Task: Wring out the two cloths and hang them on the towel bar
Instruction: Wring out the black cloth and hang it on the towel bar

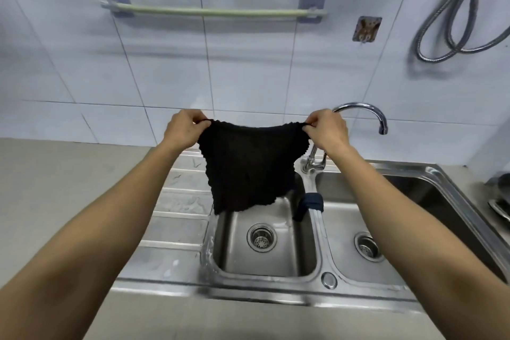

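Note:
A black knitted cloth (248, 165) hangs spread out above the left sink basin (265, 259). My left hand (183, 130) pinches its upper left corner and my right hand (327, 130) pinches its upper right corner. A second, dark blue cloth (309, 203) lies draped over the divider between the two basins. The pale green towel bar (212, 11) is fixed to the tiled wall well above my hands, with nothing on it.
A chrome tap (367, 113) curves out behind my right hand. The right basin (367, 246) sits beside the left one, with a ridged drainboard (176, 201) to the left. A metal hose (452, 14) loops on the wall at upper right. A wall hook (367, 29) sits right of the bar.

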